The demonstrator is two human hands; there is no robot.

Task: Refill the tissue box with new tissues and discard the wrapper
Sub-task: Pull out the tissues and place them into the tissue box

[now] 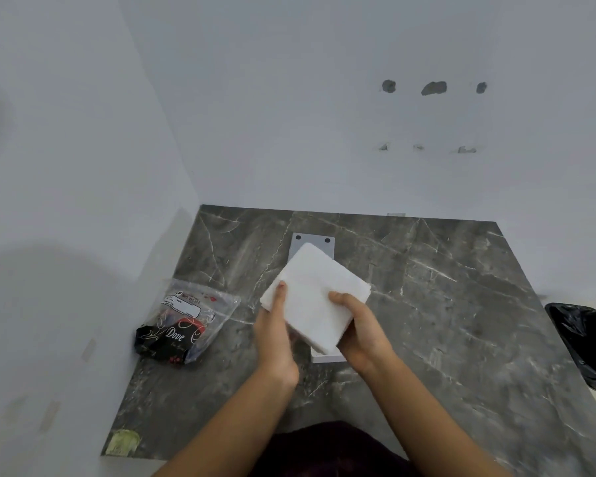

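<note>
My left hand (pixel 272 333) and right hand (pixel 360 333) both have a firm grip on the white tissue stack (pixel 315 296), tilted above the grey tissue box (pixel 312 243) mid-worktop (pixel 461 304). Near the worktop's left edge lies the emptied wrapper (pixel 183 323), printed "Dove". A black-lined bin (pixel 584 342) stands beyond the right edge.

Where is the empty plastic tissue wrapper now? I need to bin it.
In the head view, the crumpled clear plastic wrapper lies on the grey marble counter, left of the left hand, near the white wall.
</note>
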